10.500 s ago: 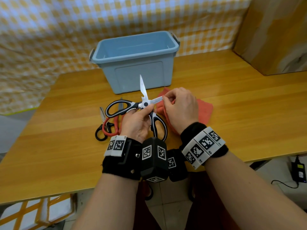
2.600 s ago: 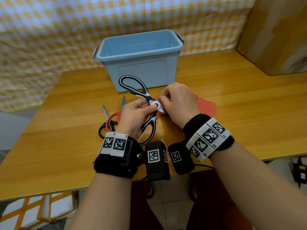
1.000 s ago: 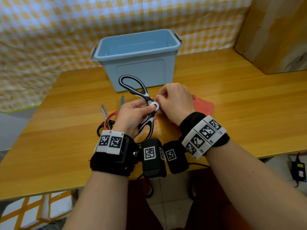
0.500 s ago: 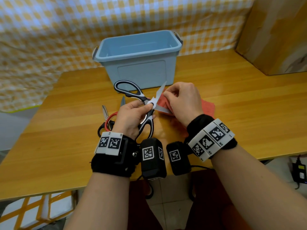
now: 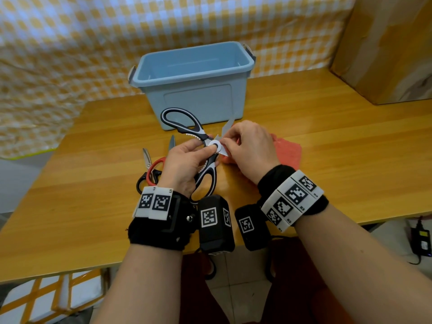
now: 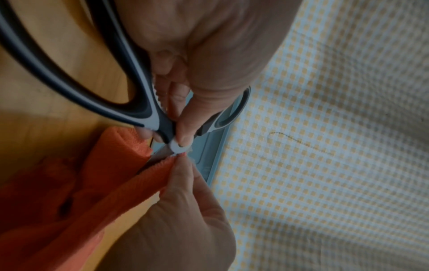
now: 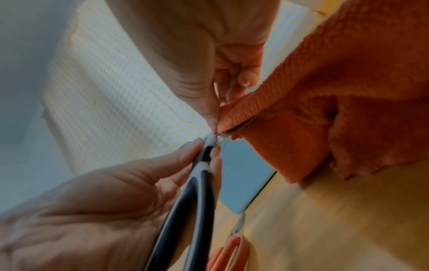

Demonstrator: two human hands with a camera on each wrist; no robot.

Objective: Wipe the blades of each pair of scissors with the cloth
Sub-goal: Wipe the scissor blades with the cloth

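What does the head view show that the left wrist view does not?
Only the head view shows the red-handled scissors and black-handled scissors lying on the table. Only the left wrist view shows the cloth folded over a blade. Both show the left hand holding the large scissors, the right hand pinching the cloth, and the blue bin.

A wooden surface (image 5: 350, 160) with plank grain filled the middle of the head view under soft, even light. Behind it, from 9 to 1 o'clock, hung a yellow-and-white checked cloth (image 5: 93, 43), creased and sagging. At 2 o'clock a brown cardboard box (image 5: 392, 47) stood on the far corner. Below the near edge lay a pale tiled floor (image 5: 233, 277). At 4 o'clock a black charger (image 5: 422, 239) with its cable lay on the floor. At 7 o'clock sat a yellow lattice frame (image 5: 46, 298).
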